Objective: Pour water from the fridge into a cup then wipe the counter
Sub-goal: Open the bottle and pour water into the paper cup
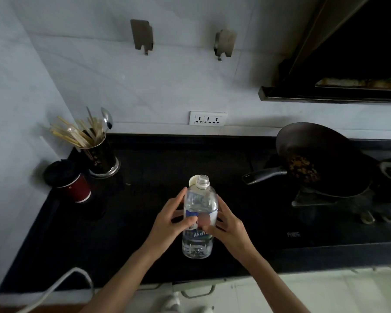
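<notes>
Forearms reach in from the lower edge toward the middle of the black counter [145, 256], above a pale cabinet front with a metal handle [198, 291] and a white cable [61, 283] looping at the lower left. The two hands close on a clear plastic water bottle [200, 220] standing upright on the counter. The left hand [169, 222] wraps the bottle's left side, fingers curled loosely with the thumb laid across the blue-and-white label. The right hand [227, 224] holds the right side the same way, its thumb on the label next to the left thumb. The bottle is uncapped, its neck open; a white round piece, seemingly the cap [193, 180], shows just behind the neck, and I cannot tell whether it rests on the counter or hangs from the bottle. Water fills the bottle to about shoulder level.

Further back on the left stands a red paper cup [77, 188] with a black lid, well apart from the bottle. Just behind it, a metal holder [102, 159] carries chopsticks and a spoon. On the right, a dark wok [321, 159] with browned residue sits on a hob, its handle pointing toward the centre. On the tiled wall behind are a white triple socket [207, 118], two metal hooks [142, 37], and a range hood [339, 93] at the upper right.
</notes>
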Available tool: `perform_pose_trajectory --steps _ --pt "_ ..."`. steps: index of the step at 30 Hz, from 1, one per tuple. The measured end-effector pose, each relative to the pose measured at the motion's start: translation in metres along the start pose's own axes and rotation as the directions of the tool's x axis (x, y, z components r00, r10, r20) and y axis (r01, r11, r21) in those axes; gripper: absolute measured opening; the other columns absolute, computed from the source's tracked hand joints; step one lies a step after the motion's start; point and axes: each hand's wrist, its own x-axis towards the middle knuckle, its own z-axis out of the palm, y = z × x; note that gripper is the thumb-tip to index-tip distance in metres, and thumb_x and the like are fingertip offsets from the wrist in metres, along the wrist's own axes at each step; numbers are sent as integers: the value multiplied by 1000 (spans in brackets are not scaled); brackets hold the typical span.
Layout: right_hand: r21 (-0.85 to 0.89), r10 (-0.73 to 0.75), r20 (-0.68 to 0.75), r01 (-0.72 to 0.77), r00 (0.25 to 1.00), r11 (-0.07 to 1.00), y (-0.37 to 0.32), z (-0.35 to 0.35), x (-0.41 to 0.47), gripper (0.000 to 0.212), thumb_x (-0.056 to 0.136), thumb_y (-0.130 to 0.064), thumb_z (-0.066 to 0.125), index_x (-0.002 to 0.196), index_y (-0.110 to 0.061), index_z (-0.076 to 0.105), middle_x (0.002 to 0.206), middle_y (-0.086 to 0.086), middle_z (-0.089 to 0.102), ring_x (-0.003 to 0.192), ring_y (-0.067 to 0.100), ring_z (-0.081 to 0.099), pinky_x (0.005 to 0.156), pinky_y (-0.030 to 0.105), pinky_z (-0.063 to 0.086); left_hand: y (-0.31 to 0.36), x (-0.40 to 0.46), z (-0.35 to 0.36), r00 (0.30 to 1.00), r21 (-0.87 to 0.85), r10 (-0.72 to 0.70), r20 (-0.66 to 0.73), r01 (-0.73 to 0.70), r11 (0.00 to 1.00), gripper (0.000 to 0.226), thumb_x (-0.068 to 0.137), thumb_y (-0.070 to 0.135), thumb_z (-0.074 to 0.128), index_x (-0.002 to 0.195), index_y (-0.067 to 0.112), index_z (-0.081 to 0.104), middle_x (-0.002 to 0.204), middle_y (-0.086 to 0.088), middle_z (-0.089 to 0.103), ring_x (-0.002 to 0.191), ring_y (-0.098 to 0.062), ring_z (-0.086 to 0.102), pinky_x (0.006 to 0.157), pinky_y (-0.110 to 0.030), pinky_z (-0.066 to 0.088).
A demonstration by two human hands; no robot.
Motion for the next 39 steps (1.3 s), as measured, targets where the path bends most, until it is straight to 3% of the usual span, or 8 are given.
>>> perform_pose_trajectory --steps 5,12,15,24,28,31,34,39 --pt "-39 16 -7 -17 1000 999 6 -3 -4 79 76 -24 81 140 -36 37 129 -21 57 121 3 54 103 37 47 -7 -7 -1 1000 19 2 17 -3 1000 79 78 19 79 142 43 38 132 29 49 119 0 54 91 -22 50" --pt "-128 32 6 -31 999 991 24 -6 -4 84 72 -22 84 142 -28 39 131 -22 55 125 1 50 106 30 44 -20 -7 5 999 -11 3 41 -3 1000 79 70 16 85 132 43 45 136 16 49 125 -5 52 96 -30 53" --pt "-143 37 10 -35 999 989 31 -3 -3 82 72 -22 83 140 -34 39 131 -25 54 124 -1 50 105 28 44 -31 -7 8 1000 -19 -4 30 4 1000 80 69 15 86 132 43 47 136 16 49 127 -7 50 98 -31 51" --pt "-122 6 17 -3 1000 992 42 -3 4 87 71 -48 78 144 -39 31 137 -22 50 127 1 48 107 35 43 -39 0 11 1000 -6 2 19 -2 1000 80 69 14 86 130 50 48 139 15 49 129 -5 49 99 -30 50" --pt "-188 -17 1 17 1000 982 53 -2 1 92 73 -56 73 148 -39 23 143 -21 44 131 -3 42 108 29 41 -42 -3 13 1000 2 7 24 -7 1000 83 68 29 84 136 50 42 142 18 45 130 -3 46 103 -32 48" --pt "-249 -34 -49 20 998 968 63 -9 -7 92 72 -62 68 148 -38 22 148 -15 39 134 -3 37 107 22 38 -39 -7 19 1000 3 18 15 -18 1000 84 67 42 79 139 50 36 141 25 42 130 3 45 101 -25 46" --pt "-318 3 -202 -68 979 946 84 -22 -21 77 80 -45 70 145 -34 31 144 -13 42 129 0 41 100 16 40 -37 -9 28 999 5 39 -26 -39 999 83 71 50 73 144 42 33 142 24 41 130 3 45 103 -24 44" --pt "-382 88 -454 -283 886 880 125 -34 -46 55 87 -33 68 137 -19 50 134 0 54 127 18 47 95 27 43 -40 -11 37 997 3 45 -68 -45 999 85 74 56 67 148 39 27 142 27 38 131 4 42 102 -23 44"
